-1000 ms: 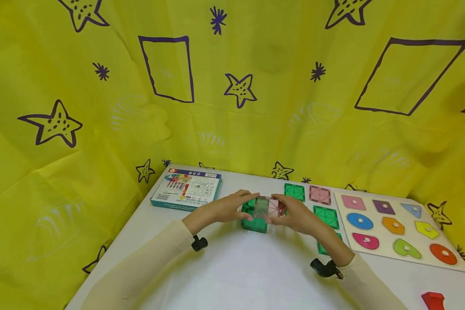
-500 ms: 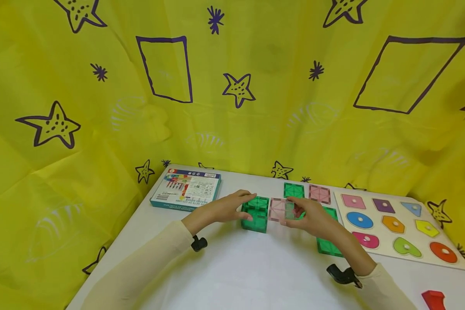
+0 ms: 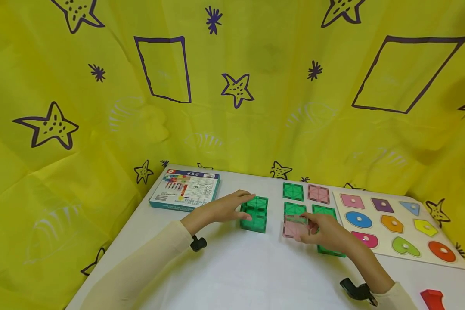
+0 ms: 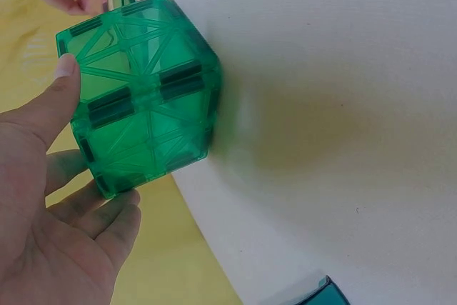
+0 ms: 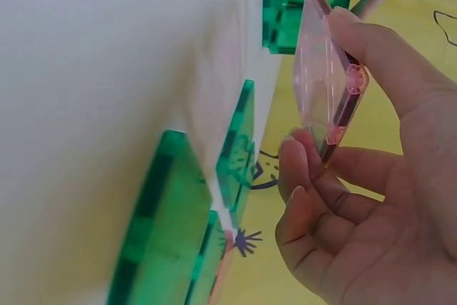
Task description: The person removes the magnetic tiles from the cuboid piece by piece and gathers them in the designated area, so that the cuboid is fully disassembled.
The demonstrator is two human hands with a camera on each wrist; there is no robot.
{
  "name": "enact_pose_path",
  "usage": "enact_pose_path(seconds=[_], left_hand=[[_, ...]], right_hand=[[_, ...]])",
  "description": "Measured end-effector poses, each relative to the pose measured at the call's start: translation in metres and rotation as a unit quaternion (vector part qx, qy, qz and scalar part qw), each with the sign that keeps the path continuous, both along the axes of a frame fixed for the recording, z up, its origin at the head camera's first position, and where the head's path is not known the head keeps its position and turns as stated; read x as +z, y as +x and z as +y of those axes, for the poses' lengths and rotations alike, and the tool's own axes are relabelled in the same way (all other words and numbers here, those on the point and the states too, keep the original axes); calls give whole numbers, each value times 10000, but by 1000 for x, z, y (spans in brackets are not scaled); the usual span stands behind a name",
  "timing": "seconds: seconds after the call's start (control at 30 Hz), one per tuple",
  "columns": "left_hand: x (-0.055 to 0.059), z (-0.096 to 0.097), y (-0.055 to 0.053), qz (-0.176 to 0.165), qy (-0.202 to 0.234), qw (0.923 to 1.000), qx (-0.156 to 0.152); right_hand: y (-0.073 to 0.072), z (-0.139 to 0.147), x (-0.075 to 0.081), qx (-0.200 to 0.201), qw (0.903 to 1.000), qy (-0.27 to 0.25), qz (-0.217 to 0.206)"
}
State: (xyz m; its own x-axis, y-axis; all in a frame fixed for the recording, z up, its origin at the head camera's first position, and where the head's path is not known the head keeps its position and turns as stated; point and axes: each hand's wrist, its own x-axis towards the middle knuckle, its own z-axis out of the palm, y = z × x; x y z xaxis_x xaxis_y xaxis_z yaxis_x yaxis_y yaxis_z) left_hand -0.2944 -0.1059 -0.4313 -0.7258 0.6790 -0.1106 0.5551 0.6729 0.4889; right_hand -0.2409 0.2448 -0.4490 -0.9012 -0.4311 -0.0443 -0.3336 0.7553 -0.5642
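Note:
A box shape built from green magnetic tiles (image 3: 254, 217) stands on the white table. My left hand (image 3: 222, 208) holds it from the left, with the thumb (image 4: 66, 69) on one side and fingers on another. To the right, my right hand (image 3: 329, 233) pinches a pink magnetic tile (image 3: 293, 228) by its edge, between thumb and fingers. In the right wrist view, the pink tile (image 5: 325, 76) is tilted and apart from both the table and the green box shape (image 5: 282, 16). Part of its edge is hidden by the fingers.
Several flat green tiles (image 3: 293, 191) and another pink tile (image 3: 318, 194) lie right of the green shape. A wooden shape puzzle board (image 3: 376, 254) sits farther right. A flat printed box (image 3: 190, 189) lies back left, and a red block (image 3: 432, 299) is near the front right.
My right hand has carried the pink tile from in front of the green box shape to the right and slightly nearer me. The left hand stays on the green shape.

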Motion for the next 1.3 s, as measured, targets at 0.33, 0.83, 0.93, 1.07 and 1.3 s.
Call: enact_pose_path(seconds=[0.33, 0.83, 0.93, 1.07, 1.3], left_hand=[[1, -1, 0, -22, 7, 10000, -44], [0, 0, 0, -3, -30, 10000, 9], [0, 0, 1, -9, -22, 10000, 8], [0, 0, 2, -13, 17, 10000, 38], [-4, 1, 0, 64, -42, 10000, 42]], right_hand=[[11, 3, -12, -209, 9992, 239, -258], [19, -5, -18, -262, 9957, 879, 121], [19, -5, -19, -290, 9960, 838, 141], [19, -5, -21, -326, 9966, 740, 187], [23, -8, -18, -431, 9960, 749, 232]])
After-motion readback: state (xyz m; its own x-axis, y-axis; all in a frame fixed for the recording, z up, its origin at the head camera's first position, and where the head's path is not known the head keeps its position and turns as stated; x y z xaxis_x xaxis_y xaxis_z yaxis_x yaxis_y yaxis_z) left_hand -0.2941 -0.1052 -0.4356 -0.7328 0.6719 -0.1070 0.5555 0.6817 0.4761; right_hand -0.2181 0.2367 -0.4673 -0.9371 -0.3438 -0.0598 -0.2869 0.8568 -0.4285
